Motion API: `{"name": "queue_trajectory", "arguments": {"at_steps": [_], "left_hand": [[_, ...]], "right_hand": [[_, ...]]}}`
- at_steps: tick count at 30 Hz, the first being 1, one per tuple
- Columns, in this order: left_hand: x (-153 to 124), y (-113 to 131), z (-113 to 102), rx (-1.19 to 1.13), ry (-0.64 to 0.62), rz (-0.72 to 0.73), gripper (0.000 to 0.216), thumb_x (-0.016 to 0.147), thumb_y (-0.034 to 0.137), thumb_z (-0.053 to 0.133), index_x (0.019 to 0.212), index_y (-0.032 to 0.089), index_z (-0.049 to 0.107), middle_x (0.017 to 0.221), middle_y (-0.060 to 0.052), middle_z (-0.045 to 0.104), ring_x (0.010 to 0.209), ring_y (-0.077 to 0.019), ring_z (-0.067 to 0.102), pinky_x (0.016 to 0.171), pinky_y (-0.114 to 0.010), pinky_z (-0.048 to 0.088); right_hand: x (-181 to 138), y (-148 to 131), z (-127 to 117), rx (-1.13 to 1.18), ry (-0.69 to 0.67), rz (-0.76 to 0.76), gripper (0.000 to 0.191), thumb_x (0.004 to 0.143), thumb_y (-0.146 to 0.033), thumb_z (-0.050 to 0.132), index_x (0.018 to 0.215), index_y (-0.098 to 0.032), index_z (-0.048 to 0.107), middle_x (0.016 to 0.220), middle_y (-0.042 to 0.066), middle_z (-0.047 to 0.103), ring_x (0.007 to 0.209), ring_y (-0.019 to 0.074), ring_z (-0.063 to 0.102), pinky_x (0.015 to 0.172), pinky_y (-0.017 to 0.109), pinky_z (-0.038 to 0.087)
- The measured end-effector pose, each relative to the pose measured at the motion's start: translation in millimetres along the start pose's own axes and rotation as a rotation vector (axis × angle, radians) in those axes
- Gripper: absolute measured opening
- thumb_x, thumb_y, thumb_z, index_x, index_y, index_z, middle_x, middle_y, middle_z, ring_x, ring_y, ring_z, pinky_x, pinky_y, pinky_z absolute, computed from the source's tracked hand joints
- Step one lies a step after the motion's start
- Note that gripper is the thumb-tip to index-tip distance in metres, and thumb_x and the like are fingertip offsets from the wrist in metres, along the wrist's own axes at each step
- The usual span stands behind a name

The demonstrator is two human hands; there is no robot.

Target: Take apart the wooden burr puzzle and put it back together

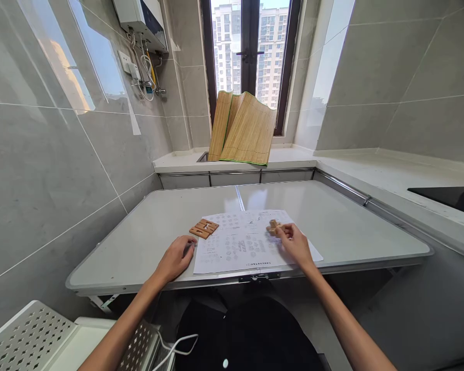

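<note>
Pinched in the right hand (296, 244) fingertips, a small wooden cross-shaped piece (274, 226) hides its long axis, while the left hand (177, 257) rests loosely curled, empty, at nine o'clock.

A small, knobbly puzzle piece of light brown wood (274, 226) sits on the printed white paper sheet (247, 242), near its far right corner. A flat cluster of slotted brown wooden pieces (203, 228) lies just beyond the sheet's far left corner.
</note>
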State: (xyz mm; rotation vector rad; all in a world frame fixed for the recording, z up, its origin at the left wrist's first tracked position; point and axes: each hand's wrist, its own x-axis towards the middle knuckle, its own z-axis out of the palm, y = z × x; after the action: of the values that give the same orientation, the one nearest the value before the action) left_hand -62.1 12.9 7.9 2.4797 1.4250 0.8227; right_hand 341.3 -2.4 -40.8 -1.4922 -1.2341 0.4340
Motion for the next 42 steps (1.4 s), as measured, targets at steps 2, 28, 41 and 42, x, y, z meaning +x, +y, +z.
{"name": "queue_trajectory", "arguments": {"at_steps": [2,28,41,42], "left_hand": [[0.5,16.2,3.0,-0.029,0.061,-0.011,0.028,0.099,0.044,0.045,0.106,0.023,0.062,0.108,-0.009,0.070,0.102,-0.0279,0.066,0.095,-0.045,0.053],[26.7,99.0,11.9,-0.533,-0.204,0.022,0.063,0.072,0.046,0.087,0.125,0.021,0.064,0.116,-0.006,0.073,0.109,-0.0263,0.069,0.102,-0.039,0.053],[48.6,90.3,55.1,-0.631,-0.107,-0.109,0.051,0.074,0.048,0.086,0.110,0.017,0.067,0.104,-0.007,0.075,0.099,-0.0252,0.072,0.093,-0.037,0.056],[51.1,89.2,58.4,-0.653,-0.106,-0.133,0.051,0.074,0.049,0.085,0.108,0.017,0.066,0.102,-0.007,0.075,0.097,-0.0249,0.072,0.090,-0.036,0.057]], "right_hand": [[-16.0,-19.3,19.8,0.254,-0.131,0.011,0.046,0.084,-0.067,0.066,0.093,-0.023,0.059,0.083,0.006,0.072,0.069,0.0220,0.064,0.066,0.034,0.049],[-39.3,-87.1,50.1,0.439,-0.828,-0.056,0.025,0.079,-0.038,0.079,0.094,-0.020,0.072,0.093,0.003,0.074,0.087,0.0201,0.066,0.080,0.032,0.048],[-27.4,-46.6,82.3,0.534,-0.606,0.006,0.034,0.077,-0.036,0.071,0.104,-0.021,0.058,0.097,0.005,0.075,0.070,0.0170,0.069,0.065,0.032,0.057],[-26.0,-44.6,83.4,0.522,-0.595,0.000,0.036,0.078,-0.038,0.071,0.107,-0.021,0.057,0.101,0.006,0.074,0.070,0.0168,0.069,0.066,0.033,0.058]]}}
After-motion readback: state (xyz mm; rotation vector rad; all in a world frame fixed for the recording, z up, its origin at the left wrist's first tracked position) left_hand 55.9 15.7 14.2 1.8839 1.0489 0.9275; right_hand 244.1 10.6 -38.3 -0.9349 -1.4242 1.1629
